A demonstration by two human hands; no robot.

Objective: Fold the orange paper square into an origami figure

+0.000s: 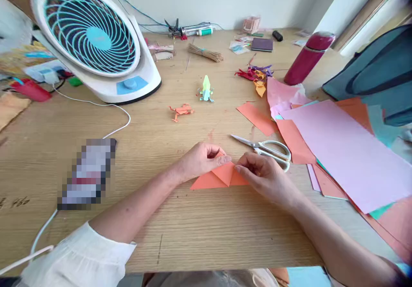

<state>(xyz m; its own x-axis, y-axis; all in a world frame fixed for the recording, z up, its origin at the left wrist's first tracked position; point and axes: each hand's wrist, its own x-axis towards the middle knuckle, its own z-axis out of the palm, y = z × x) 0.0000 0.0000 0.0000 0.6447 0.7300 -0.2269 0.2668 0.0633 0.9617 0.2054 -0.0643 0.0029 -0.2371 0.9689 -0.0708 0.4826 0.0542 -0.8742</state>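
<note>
A folded orange sheet of paper (pixel 210 180) lies on the wooden table in front of me, with a triangular flap standing in its middle. My left hand (pixel 203 161) is closed on the upper left part of the flap, thumb on top. At the paper's right side, my right hand (pixel 262 173) pinches its edge between thumb and fingers and hides that end. White-handled scissors (pixel 273 149) lie just beyond the right hand, blades pointing left. Farther off stand an orange folded paper figure (pixel 182 111) and a yellow-green and blue one (pixel 206 90).
A white fan (pixel 96 38) stands at the back left, near a blurred-out phone (pixel 88 173) with a white cable. Stacked coloured paper (pixel 347 149) covers the right side. Behind it are a red thermos (pixel 309 59) and a blue-grey bag (pixel 373 72). Dried sticks (pixel 205 53) lie at the back.
</note>
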